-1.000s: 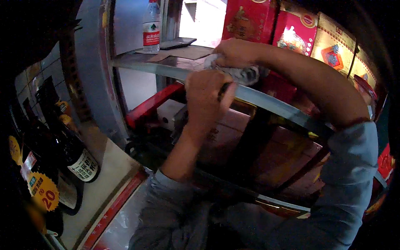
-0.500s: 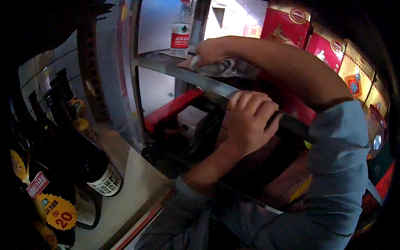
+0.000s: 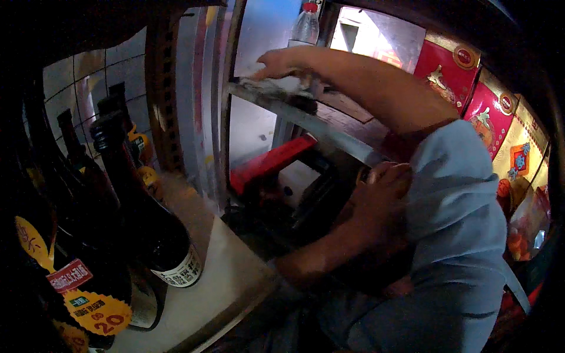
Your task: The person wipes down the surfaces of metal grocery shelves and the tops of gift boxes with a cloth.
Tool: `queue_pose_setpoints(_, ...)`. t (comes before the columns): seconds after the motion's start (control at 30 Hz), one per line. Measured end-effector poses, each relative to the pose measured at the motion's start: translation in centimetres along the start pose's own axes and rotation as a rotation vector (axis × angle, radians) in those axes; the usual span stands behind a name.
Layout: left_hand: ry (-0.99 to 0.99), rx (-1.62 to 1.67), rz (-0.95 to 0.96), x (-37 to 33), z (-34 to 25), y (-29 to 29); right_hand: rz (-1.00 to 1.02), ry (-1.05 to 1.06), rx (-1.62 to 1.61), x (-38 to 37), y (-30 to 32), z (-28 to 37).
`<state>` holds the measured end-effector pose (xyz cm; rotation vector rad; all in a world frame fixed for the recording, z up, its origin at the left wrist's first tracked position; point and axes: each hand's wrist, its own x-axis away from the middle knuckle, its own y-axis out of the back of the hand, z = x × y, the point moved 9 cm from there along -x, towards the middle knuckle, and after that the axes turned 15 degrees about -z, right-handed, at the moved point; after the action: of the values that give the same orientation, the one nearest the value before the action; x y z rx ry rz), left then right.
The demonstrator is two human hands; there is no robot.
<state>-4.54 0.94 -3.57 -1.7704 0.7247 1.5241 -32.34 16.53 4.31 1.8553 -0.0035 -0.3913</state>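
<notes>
My right hand reaches across to the far left part of a metal shelf, its fingers toward the shelf's left end. Beneath it is a crumpled grey-white cloth, partly hidden and blurred, held against the shelf top. My left hand is nearer, with its fingers curled over the shelf's front edge. A clear plastic bottle with a red cap stands on the shelf behind my right forearm, which hides its lower part.
Dark glass bottles with yellow tags stand on a pale counter at left. Below the shelf lie a red box and dark items. Red and gold gift boxes line the right. A patch of paving shows beyond the shelf.
My right hand has swept the cloth left along the shelf. The view has shifted, so the scene sits farther right. My left hand stays on the shelf's edge.
</notes>
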Motion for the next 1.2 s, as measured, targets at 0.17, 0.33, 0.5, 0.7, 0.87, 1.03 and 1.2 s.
queue_pose_setpoints(0.17,-0.080,-0.024,0.002,-0.1,-1.1,-0.2,0.156,0.162,-0.009,-0.6,-2.0,0.3)
queue_pose_setpoints(0.33,-0.076,-0.039,0.016,-0.3,-1.0,0.0,-0.140,0.210,0.056,-3.7,-2.5,0.9)
queue_pose_setpoints(0.5,0.000,-0.017,0.063,0.0,-0.2,-0.2,-0.107,0.180,0.075,-3.8,-3.8,-0.5)
queue_pose_setpoints(0.7,-0.057,-0.120,0.071,0.0,0.0,-1.0,-0.034,0.139,-0.033,4.3,0.5,2.3)
queue_pose_setpoints(0.87,-0.096,-0.037,-0.091,-1.3,-1.0,0.2,-0.035,0.173,-0.149,10.8,2.2,2.3)
queue_pose_setpoints(1.03,-0.120,-0.067,-0.104,-1.9,-1.9,0.5,-0.030,0.177,-0.285,18.2,4.0,1.8)
queue_pose_setpoints(1.2,-0.105,-0.042,-0.155,-1.8,-2.1,0.4,0.060,-0.075,-0.276,26.5,6.2,0.5)
